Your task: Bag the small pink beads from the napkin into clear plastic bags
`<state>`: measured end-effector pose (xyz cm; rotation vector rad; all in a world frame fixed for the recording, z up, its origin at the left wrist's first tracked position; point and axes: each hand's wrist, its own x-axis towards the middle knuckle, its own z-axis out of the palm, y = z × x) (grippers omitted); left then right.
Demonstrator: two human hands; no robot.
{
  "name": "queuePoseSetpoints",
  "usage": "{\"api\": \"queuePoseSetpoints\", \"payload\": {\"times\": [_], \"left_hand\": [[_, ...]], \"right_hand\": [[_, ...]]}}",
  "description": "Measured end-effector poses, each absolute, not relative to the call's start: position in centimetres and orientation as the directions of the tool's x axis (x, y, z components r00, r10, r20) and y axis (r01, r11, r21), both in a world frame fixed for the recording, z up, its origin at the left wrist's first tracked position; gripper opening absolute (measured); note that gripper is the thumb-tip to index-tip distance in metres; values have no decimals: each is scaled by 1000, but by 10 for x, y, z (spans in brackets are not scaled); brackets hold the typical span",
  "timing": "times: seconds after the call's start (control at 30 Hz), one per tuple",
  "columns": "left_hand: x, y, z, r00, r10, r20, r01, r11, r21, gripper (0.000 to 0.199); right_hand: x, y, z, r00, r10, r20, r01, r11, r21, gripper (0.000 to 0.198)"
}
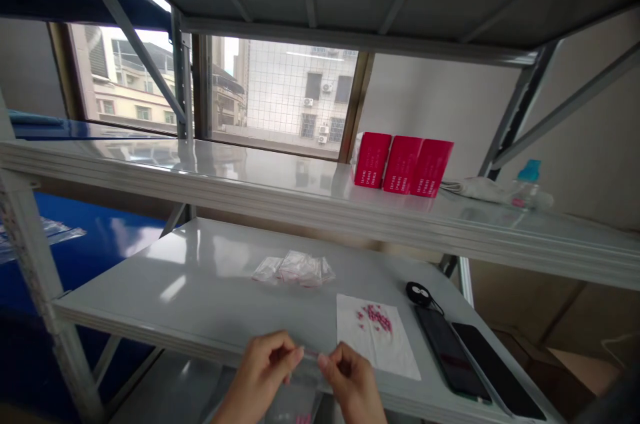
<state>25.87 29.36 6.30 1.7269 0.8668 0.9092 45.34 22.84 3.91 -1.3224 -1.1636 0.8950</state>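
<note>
Both hands are working low at the near edge of the grey shelf [200,264]. The left hand [263,371] and right hand [350,377] are each pinching one end of a small clear plastic bag [311,361], thumb and forefinger pressed together on its top strip; the bag is stretching flat between them, just off the shelf edge. Contents of the bag: cannot tell, though something pink is showing below the hands.

Just beyond the right hand, a white paper sheet [377,337] is lying on the shelf, carrying a scatter of small pink beads [375,319]. Further out from both hands, a heap of clear bags [295,269] is sitting mid-shelf. To the right of the right hand, two dark phones [467,357] are lying side by side, with a small black round object [417,293] just behind them.

On the shelf above, well away from the hands, three red boxes [403,164] are standing in a row, beside a bottle with a blue cap [527,185].
</note>
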Motion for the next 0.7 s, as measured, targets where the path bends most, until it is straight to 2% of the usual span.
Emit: {"api": "queuePoseSetpoints", "payload": {"times": [0.1,0.23,0.37,0.47,0.53,0.7], "left_hand": [[265,322,67,401,892,208,155,-290,944,43],[279,359,58,405,884,232,237,-347,908,35],[299,374,44,395,885,244,339,-388,857,33],[302,373,41,396,876,276,446,-446,776,25],[293,374,45,378,871,315,526,-482,701,22],[241,400,67,306,866,396,722,-482,496,33]], "right_hand": [[457,247,49,283,945,161,200,106,-974,35],[451,247,52,337,903,265,265,179,-947,50],[442,235,19,246,942,228,221,175,-960,52],[444,222,-15,171,969,177,197,143,-970,58],[448,211,-34,219,960,173,189,133,-973,62],[461,178,-57,388,917,92,95,59,-994,69]]}}
